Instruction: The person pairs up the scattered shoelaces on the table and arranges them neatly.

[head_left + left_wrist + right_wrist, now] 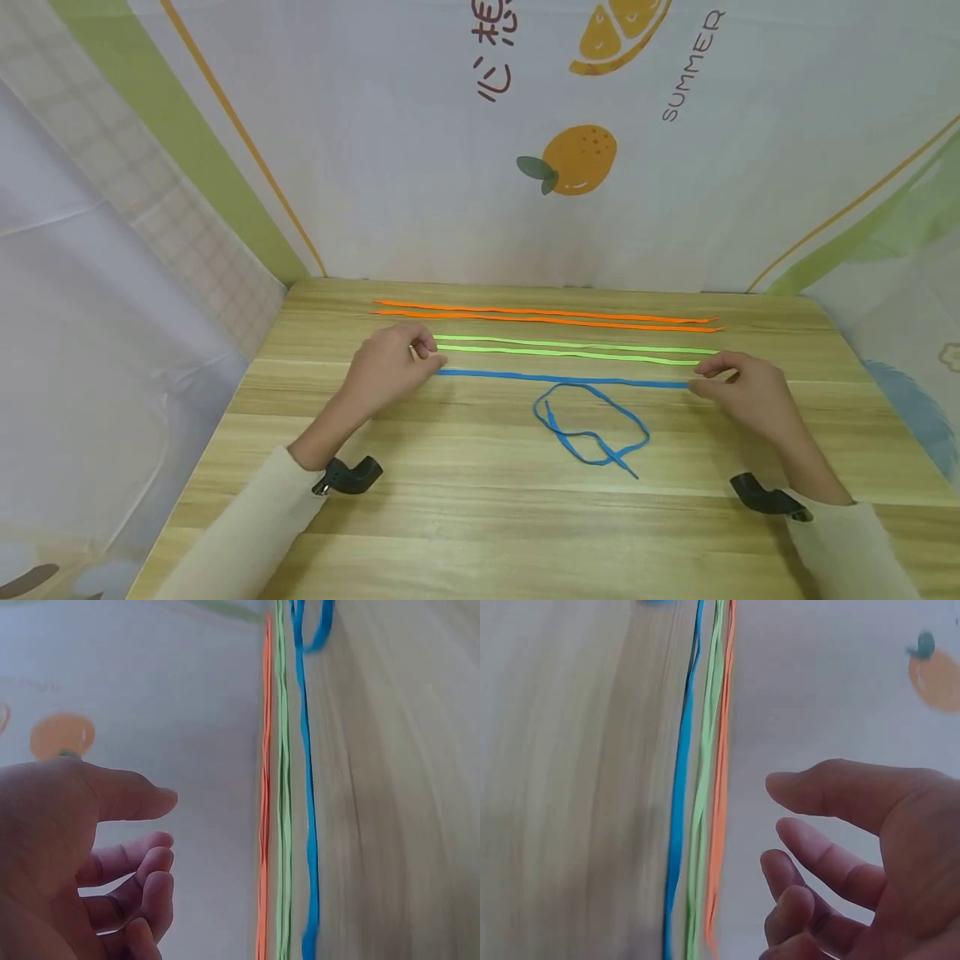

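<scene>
A blue shoelace (495, 375) lies stretched straight across the wooden table. My left hand (390, 362) hovers at its left end and my right hand (750, 396) at its right end. Both wrist views show thumb and fingers apart with nothing between them; the blue lace (310, 825) runs beside the left hand (112, 847), and the right hand (855, 855) is likewise clear of it. Nearer the front, a second blue shoelace (613, 455) lies in a loose, crossed loop. Two light green shoelaces (525, 352) lie parallel behind the straight blue one.
Two orange shoelaces (525, 318) lie side by side at the back of the table (480, 533). Behind them hangs a white cloth (420, 192) with fruit prints. Black curved brackets are on the left wrist (354, 477) and the right wrist (765, 497).
</scene>
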`<state>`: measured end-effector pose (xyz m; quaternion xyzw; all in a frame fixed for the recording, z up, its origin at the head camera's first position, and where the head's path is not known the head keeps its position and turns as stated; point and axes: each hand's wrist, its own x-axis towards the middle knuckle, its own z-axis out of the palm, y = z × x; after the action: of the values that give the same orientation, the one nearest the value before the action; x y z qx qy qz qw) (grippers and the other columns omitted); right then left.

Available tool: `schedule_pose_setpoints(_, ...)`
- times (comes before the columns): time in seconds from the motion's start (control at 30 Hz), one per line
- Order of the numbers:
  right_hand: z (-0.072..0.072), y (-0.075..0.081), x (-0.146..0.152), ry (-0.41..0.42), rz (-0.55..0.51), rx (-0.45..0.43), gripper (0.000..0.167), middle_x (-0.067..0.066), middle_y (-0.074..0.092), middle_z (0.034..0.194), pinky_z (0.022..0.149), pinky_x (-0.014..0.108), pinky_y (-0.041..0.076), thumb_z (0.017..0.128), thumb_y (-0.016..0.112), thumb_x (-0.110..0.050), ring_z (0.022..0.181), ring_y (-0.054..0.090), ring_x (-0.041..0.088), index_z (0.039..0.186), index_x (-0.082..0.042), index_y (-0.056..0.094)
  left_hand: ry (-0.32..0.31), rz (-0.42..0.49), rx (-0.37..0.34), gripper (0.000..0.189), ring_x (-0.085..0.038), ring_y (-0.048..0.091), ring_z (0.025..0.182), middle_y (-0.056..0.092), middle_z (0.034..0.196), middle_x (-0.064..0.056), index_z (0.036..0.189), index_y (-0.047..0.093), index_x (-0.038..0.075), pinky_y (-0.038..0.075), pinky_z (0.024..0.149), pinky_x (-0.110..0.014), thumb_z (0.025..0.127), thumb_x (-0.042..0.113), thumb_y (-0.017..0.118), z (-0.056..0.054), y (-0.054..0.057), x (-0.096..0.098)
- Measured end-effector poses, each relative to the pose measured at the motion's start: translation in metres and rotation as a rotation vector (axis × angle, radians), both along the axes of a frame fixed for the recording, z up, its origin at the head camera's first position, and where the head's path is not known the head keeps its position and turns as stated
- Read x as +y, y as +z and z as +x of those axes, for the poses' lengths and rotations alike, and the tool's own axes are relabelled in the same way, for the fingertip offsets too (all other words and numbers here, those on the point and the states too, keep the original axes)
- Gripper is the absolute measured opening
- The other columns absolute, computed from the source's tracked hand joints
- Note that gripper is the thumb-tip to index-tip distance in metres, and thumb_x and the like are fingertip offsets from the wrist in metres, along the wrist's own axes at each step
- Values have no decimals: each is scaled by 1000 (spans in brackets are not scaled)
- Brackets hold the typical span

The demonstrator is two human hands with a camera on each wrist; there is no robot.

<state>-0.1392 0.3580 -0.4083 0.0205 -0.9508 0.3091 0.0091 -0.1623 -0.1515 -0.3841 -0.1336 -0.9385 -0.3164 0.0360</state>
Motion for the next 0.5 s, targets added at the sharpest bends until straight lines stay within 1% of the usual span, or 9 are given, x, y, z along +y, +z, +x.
schedule_pose_setpoints(0.07,2,3,-12,28,-2,5,34,17,74,114,64,33,53,99,84,-28,83,66,20,118,-1,77,-50,-17,21,15,-11,59,67,69,91,4,97,75,14,49,61,-34,95,28,82,4,2,16)
schedule_pose_setpoints(0.2,3,6,-34,96,-9,35,32,14,76,108,62,32,52,95,88,-23,76,65,19,115,0,79,-165,-55,69,11,-9,61,72,68,89,7,94,77,16,51,66,-31,94,25,83,13,3,50)
schedule_pose_setpoints(0.33,2,5,-55,146,-10,35,26,8,77,105,62,33,51,94,88,-22,71,63,17,112,-4,80,-324,-80,173,10,-10,60,74,66,87,7,95,79,15,50,67,-27,95,22,85,20,-5,81)
schedule_pose_setpoints(0.43,0,3,-70,187,4,32,21,5,76,103,65,34,51,92,88,-20,71,62,16,107,-8,81,-446,-70,259,8,-9,62,74,66,86,6,96,81,13,49,66,-23,94,18,86,25,-15,103)
schedule_pose_setpoints(0.5,-2,1,-80,225,14,40,19,4,76,102,67,35,51,90,89,-18,71,62,14,104,-8,81,-512,-61,282,6,-8,63,76,66,86,6,97,83,13,48,66,-20,95,18,86,30,-19,116)
